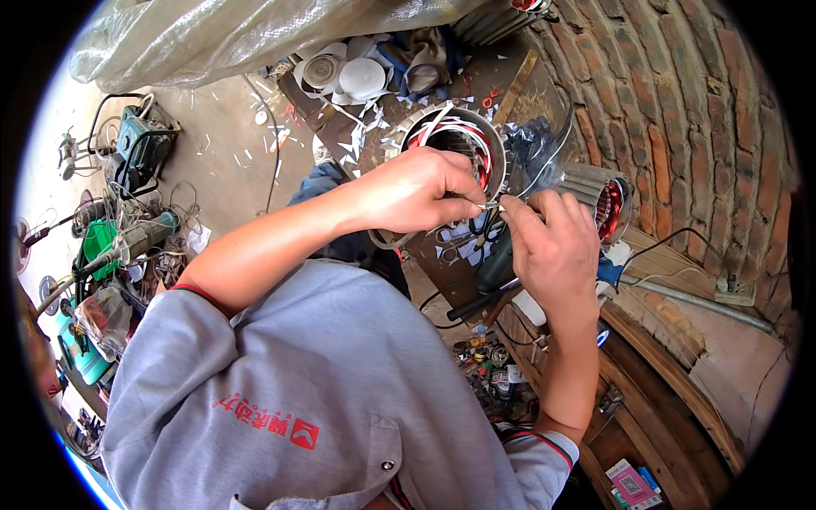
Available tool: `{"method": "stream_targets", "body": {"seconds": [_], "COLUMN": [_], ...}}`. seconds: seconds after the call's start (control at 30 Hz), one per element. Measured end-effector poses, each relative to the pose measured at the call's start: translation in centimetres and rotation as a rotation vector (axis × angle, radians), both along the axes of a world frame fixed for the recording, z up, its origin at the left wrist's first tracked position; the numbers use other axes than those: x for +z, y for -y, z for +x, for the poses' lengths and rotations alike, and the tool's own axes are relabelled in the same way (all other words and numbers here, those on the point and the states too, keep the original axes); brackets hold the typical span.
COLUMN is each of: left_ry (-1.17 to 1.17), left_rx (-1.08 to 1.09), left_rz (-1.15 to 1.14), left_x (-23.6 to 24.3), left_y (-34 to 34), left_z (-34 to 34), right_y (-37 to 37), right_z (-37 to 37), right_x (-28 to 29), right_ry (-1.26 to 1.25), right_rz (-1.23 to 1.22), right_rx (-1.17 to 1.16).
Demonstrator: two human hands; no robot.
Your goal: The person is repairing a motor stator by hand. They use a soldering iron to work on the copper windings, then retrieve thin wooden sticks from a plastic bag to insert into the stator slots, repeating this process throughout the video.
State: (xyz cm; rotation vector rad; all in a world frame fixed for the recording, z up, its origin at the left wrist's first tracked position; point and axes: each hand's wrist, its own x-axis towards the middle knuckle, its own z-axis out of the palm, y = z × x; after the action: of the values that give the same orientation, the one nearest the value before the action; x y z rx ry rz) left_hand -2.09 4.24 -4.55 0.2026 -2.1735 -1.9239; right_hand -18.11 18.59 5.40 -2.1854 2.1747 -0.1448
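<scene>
In front of me stands a round metal motor housing with red and white wires looped inside its open end. Over its near rim, my left hand is closed, thumb and forefinger pinching one end of a thin, light wire-like piece. From the other side my right hand pinches the same piece close by, so the fingertips of both hands nearly meet. What exactly the piece is stays too small to make out. Part of the housing is covered by my left hand.
A second ribbed motor housing with red windings lies right, near a brick wall. White wire spools, paper scraps and a wooden strip lie on the bench. A dark power tool sits below my hands. Machines stand left.
</scene>
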Motion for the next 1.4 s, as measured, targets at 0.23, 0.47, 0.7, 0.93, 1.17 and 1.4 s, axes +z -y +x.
{"method": "stream_targets", "body": {"seconds": [0.23, 0.47, 0.7, 0.93, 1.17, 1.4], "left_ry": [-0.018, -0.021, 0.063, 0.193, 0.239, 0.234], "left_rx": [0.025, 0.013, -0.065, -0.200, -0.191, -0.165], "left_rz": [-0.035, -0.041, 0.041, 0.134, 0.168, 0.138], "left_x": [-0.2, -0.2, -0.2, 0.7, 1.0, 0.8], "left_y": [-0.2, 0.0, 0.4, 1.9, 1.9, 1.8], "left_z": [0.0, 0.0, -0.3, -1.2, -1.4, -1.3], "right_y": [0.6, 1.3, 1.3, 0.7, 0.0, 0.9], "right_z": [-0.5, -0.2, -0.5, -0.9, -1.0, -0.7], "right_x": [-0.1, -0.1, -0.9, -2.1, -2.9, -1.6], "right_ry": [0.023, 0.003, 0.065, 0.181, 0.232, 0.495], "right_rz": [-0.018, 0.053, 0.041, -0.046, -0.108, 0.165], "right_rx": [0.059, 0.114, 0.115, 0.107, 0.119, -0.129]}}
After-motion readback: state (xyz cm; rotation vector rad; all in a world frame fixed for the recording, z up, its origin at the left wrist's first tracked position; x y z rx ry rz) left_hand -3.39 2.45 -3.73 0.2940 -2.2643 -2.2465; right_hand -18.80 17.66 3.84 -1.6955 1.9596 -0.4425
